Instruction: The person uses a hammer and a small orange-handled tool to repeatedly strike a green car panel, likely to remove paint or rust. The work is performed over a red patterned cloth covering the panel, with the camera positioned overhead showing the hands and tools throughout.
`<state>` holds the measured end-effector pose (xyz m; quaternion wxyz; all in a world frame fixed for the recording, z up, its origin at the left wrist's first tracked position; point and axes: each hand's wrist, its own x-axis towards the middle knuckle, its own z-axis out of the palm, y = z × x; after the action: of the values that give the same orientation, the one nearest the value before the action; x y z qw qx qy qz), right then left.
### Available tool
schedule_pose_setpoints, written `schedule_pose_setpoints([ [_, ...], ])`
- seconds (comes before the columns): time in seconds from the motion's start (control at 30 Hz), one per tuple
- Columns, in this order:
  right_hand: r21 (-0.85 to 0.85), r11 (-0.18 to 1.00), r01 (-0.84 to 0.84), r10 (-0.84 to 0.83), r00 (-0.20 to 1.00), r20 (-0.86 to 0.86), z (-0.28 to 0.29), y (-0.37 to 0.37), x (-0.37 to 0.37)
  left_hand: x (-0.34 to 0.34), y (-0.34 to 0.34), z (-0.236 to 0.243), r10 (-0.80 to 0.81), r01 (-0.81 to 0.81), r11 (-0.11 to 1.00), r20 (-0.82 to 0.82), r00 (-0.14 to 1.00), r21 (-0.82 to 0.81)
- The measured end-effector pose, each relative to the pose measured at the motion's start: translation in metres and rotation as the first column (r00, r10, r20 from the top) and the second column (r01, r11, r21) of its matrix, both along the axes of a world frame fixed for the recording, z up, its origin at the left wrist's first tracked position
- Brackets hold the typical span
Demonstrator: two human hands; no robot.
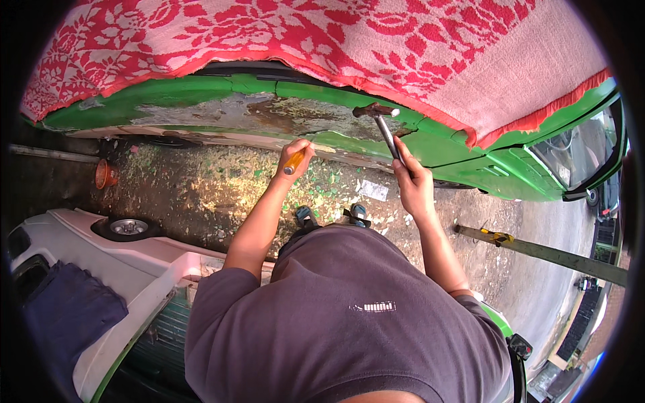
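My left hand [299,149] grips a tool with a yellow handle [293,162]; a pale blade or tip points right, close to the green vehicle's lower panel edge. My right hand [415,183] is wrapped round the steel shaft of a hammer [376,109], whose dark head is raised in front of the panel, up and to the right of my left hand. The green body panel [443,151] has a long patch of bare, rusty metal and peeled paint [269,111]. Whether the tool's tip touches the panel, I cannot tell.
A red floral cloth [430,40] drapes over the green vehicle. Paint flakes litter the ground [222,181] around my feet. An orange bucket [105,174] stands at left. A pale car body [134,255] with dark cloth [70,305] is behind me; a long beam [551,256] lies at right.
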<state>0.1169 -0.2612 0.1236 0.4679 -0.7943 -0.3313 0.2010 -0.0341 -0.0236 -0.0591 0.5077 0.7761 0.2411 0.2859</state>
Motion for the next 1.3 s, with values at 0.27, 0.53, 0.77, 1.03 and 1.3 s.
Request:
schedule_pose_setpoints([
  [0.27,-0.008,0.999,0.032,-0.033,0.993,-0.116,-0.012,0.001,0.002,-0.017,0.008,-0.001,0.107,-0.073,0.928,0.073,0.992,-0.364],
  [0.53,-0.012,1.000,0.027,-0.029,0.987,-0.161,-0.013,0.004,-0.011,0.008,0.015,-0.002,0.135,-0.090,0.891,0.071,0.988,-0.446],
  [0.77,-0.034,0.997,0.073,-0.077,0.990,-0.118,-0.011,0.005,-0.019,0.011,0.023,0.001,0.106,-0.092,0.917,0.013,0.994,-0.388],
  [1.03,-0.024,0.995,0.101,-0.103,0.982,-0.159,-0.012,0.008,-0.030,0.014,0.027,-0.006,0.082,-0.092,0.899,-0.041,0.996,-0.429],
  [1.3,-0.115,0.987,-0.110,0.105,0.993,-0.053,0.028,0.032,-0.043,0.021,0.026,-0.010,0.033,-0.036,0.942,-0.017,0.999,-0.333],
])
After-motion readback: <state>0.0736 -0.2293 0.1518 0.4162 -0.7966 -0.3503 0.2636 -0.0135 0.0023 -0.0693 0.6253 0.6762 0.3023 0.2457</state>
